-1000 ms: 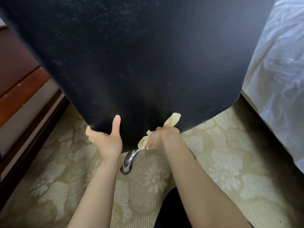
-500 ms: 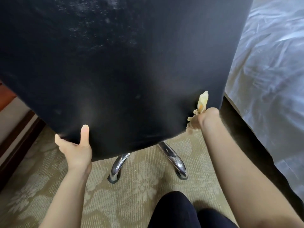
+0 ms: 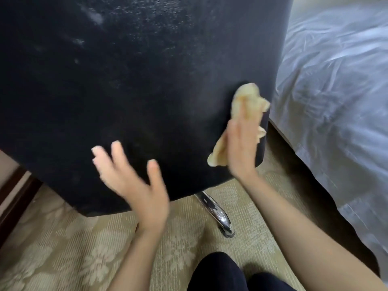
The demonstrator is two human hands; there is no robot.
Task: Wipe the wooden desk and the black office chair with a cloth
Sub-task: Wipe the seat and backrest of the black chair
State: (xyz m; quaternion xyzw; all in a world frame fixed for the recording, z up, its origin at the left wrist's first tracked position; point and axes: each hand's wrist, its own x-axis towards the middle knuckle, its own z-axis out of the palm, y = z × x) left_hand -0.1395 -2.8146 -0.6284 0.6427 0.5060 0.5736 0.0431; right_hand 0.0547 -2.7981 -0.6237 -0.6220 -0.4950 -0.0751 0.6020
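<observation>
Pressing flat w/ right-hand fingers, extended and close together, pinning the yellow cloth against the chair back; not curled round it, just palm and fingers laid over it. Bunching above the fingertips near the chair back's right edge, w/ another flap of cloth hanging out below the palm toward the lower right corner. Right hand lying against the black fabric, wrist just at the bottom edge, forearm running down to the frame's lower right.

Spreading wide on the other side: left-hand fingers splayed, thumb out to the right, holding nothing. Left hand overlapping the chair back's lower edge, approx mid-width; blurred, so cannot tell if touching the fabric or just in front of it.

Filling most of the frame: chair back, black, showing pale dusty specks and smudges toward its upper left. Poking out under its bottom edge, between the two forearms: one chrome chair leg, ending on the carpet, beige w/ floral pattern.

Sitting just right of the chair: bed w/ rumpled white sheet, dark base beneath. Showing at far left: dark wood strip, low down, too little visible to tell what it belongs to. Showing at bottom centre: person's knees in dark clothing.
</observation>
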